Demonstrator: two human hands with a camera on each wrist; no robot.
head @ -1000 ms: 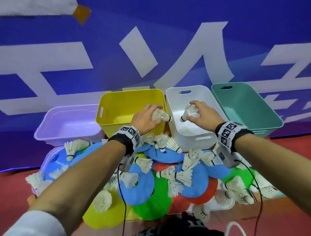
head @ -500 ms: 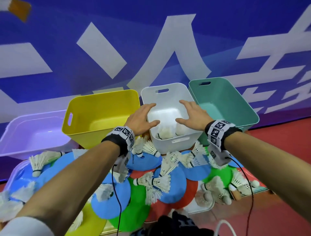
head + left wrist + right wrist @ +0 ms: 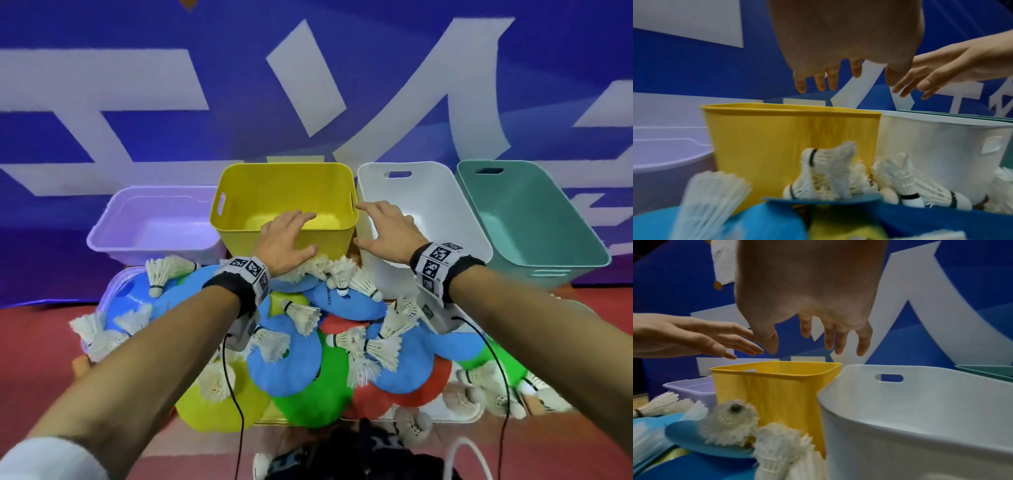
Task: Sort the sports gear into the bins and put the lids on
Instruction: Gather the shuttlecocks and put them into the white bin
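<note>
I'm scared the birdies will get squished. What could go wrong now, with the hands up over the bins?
1. Both hands are empty: the left hand over the yellow bin, the right hand by the white bin. Reaching back down, a wrist might crush the shuttlecocks heaped against the bins.
2. Shuttlecocks lie on tilted discs; lifting one could roll the others off.
</note>
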